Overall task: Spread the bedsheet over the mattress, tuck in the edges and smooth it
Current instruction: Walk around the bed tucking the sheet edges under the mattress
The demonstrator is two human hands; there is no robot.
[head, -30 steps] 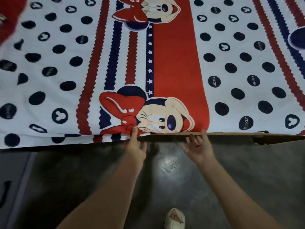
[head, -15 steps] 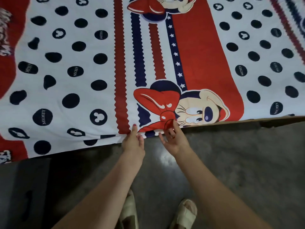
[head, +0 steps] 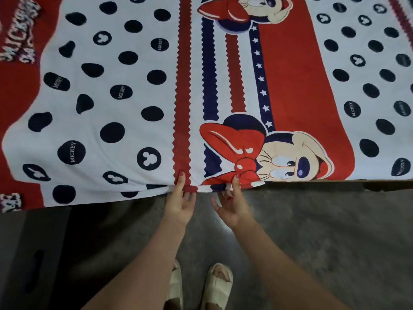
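Note:
The bedsheet (head: 134,121), white with dark dots, red and navy stripes and a cartoon mouse print, lies spread over the mattress and hides it. My left hand (head: 180,199) is at the sheet's near edge with one digit on top of the red zigzag stripe and the others tucked beneath, pinching the hem. My right hand (head: 232,205) is close beside it. One of its fingertips rests on the printed red bow; the other fingers are spread loose below the edge.
A thin brown bed edge (head: 335,181) shows under the sheet on the right. Grey concrete floor (head: 324,242) lies below. A dark box-like object (head: 33,253) stands at the lower left. My feet in cream sandals (head: 218,285) are near the bed.
Both hands have moved left along the near edge, and the right hand has come in beside the left at the bow. My feet have stepped into view.

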